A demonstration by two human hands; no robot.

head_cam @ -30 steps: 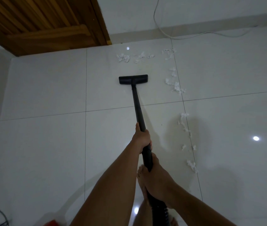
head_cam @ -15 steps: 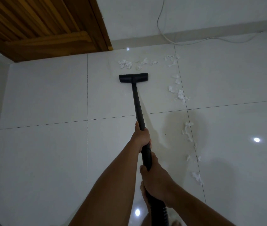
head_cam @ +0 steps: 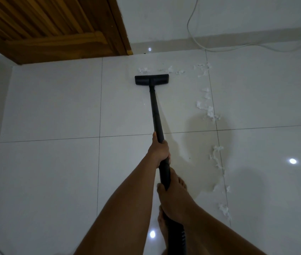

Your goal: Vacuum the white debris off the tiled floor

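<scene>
As the left hand [head_cam: 159,150] grips the wand [head_cam: 155,111], nozzle [head_cam: 151,80] borders debris [head_cam: 143,69].

Left hand [head_cam: 159,150] ahead of right hand [head_cam: 174,197]

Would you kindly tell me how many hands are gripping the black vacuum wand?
2. The left hand grips the wand farther along, toward the floor head; the right hand grips it nearer the person, just above the ribbed hose. Neither is hidden.

home room, glossy tiled floor [head_cam: 54,107], wooden door [head_cam: 54,30], wall cable [head_cam: 192,32]
</scene>
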